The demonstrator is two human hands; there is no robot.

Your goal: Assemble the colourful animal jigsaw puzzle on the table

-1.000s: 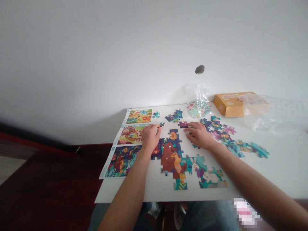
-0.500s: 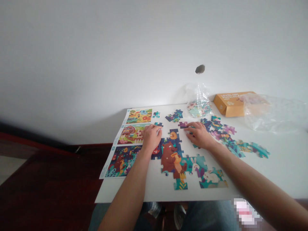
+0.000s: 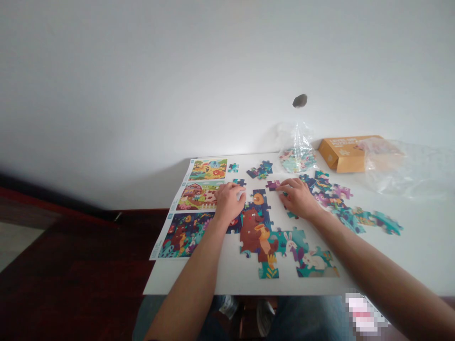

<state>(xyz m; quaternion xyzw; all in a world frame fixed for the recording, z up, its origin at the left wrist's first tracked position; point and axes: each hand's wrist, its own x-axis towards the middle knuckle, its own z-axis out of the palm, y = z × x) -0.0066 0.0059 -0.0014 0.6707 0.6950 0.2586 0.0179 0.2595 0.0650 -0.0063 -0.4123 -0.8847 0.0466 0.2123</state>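
My left hand [image 3: 229, 201] rests at the right edge of the picture sheet, beside a dark blue puzzle piece [image 3: 240, 183]. Its index finger and thumb are apart, with no held piece visible. The fingertips of my right hand [image 3: 297, 196] touch or nearly touch a purple puzzle piece [image 3: 272, 185] lying flat; finger and thumb are spread. Between and below the hands lies a partly joined puzzle [image 3: 251, 232] with a brown bear and white rabbits. A dark piece [image 3: 233, 225] under my left wrist is partly hidden. Some teal pieces [image 3: 292, 214] show below my right hand.
The picture sheet [image 3: 174, 208] shows three scenes at the left. Loose pieces [image 3: 261, 169] lie at the back, and a spread of others [image 3: 350, 215] to the right. A clear bag of pieces [image 3: 297, 156], an orange box [image 3: 341, 154] and an empty plastic bag [image 3: 398, 170] stand near the wall.
The whole view has shifted slightly. My right fingertips have drawn back a little from the purple piece, and the gap between my left index finger and thumb is wider.
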